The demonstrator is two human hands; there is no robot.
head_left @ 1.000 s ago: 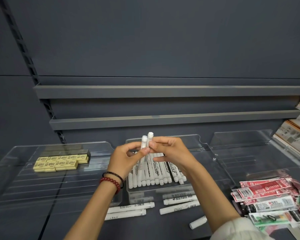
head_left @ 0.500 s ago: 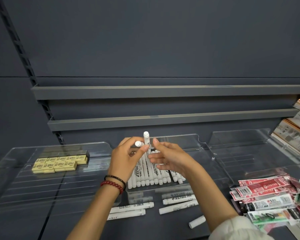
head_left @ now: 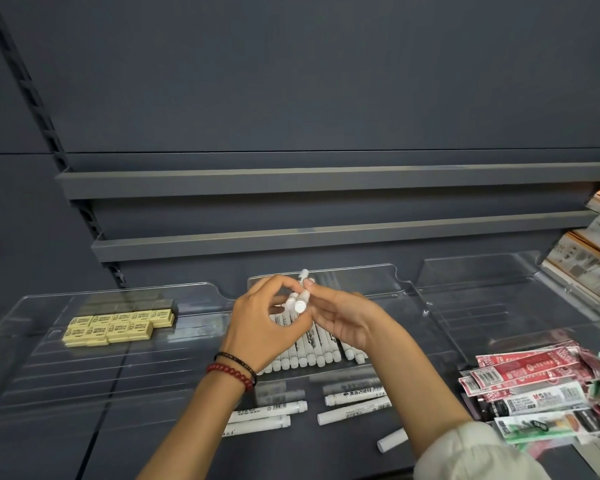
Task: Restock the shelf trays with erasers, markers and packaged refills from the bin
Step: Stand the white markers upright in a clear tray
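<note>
Both hands meet over the middle clear tray [head_left: 378, 271], which holds a row of white markers [head_left: 312, 355]. Two white markers [head_left: 300, 299] are pinched between my left hand [head_left: 260, 327] and my right hand [head_left: 340, 320], tilted with their caps toward me. Yellow erasers [head_left: 118, 325] lie in rows in the left clear tray [head_left: 49, 375]. Several loose white markers [head_left: 354, 400] lie on the dark shelf in front of the trays. A heap of red, white and green packaged refills [head_left: 541, 396] sits at the right.
The right clear tray [head_left: 482, 306] holds nothing. Two grey shelf rails [head_left: 326, 233] run along the back wall. Boxed goods [head_left: 593, 258] lean at the far right edge.
The two markers stood upright between my fingers a second ago. They now tilt down toward me, and both hands have dropped slightly closer to the tray.
</note>
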